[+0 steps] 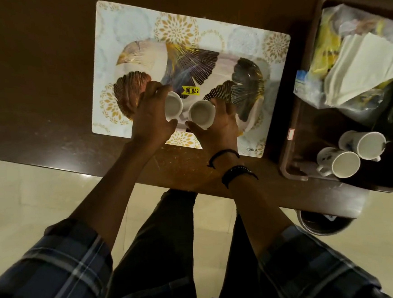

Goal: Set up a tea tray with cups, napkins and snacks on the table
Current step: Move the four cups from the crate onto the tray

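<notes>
Evidently to seat them together, the left hand (151,116) grips one small white ceramic cup (172,104) and the right hand (220,123) another (201,114), both over the leaf-patterned oval tray (209,60).

Both bare forearms extend forward, plaid sleeves rolled up. Left hand (151,114) and right hand (219,126) each curl fingers closed around something. Right wrist carries two black bands (236,169).

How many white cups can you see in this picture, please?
4: one in the left hand at, one in the right hand at, both over the patterned tray; two mugs in the brown bin. Others may be hidden under its napkins.
</notes>
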{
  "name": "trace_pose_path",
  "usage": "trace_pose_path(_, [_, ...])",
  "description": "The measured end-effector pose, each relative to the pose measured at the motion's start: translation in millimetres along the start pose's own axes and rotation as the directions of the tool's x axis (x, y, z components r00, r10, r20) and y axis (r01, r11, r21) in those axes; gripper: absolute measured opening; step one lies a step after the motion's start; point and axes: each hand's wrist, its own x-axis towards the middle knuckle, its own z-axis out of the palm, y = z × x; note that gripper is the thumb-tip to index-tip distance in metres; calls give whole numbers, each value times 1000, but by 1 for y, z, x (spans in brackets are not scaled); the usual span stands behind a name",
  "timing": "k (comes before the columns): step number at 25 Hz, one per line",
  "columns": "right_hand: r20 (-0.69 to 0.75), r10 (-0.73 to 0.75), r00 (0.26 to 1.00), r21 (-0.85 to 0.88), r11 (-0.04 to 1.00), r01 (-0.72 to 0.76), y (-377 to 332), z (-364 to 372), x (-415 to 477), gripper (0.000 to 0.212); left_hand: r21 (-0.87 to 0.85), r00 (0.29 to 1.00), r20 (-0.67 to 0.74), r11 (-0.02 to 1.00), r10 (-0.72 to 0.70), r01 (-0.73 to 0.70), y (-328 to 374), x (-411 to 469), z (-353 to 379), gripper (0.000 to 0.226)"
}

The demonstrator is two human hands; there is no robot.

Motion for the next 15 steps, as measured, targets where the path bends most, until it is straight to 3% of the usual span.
trace_pose_path(5, [-13, -11, 1000, -12, 1000, 11, -8, 6, 0, 71, -27, 999, 39, 999, -21, 22, 2, -3, -4, 61])
trace_pose_path(10, [60, -1, 998, -21, 1000, 2, -3, -8, -9, 90, -59, 995, 93, 997, -40, 45, 16, -18, -10, 81])
trace_pose_path(15, [-123, 86, 989, 72, 994, -78, 23, -56, -22, 81, -75, 998, -51, 996, 46, -50, 70, -31, -6, 78])
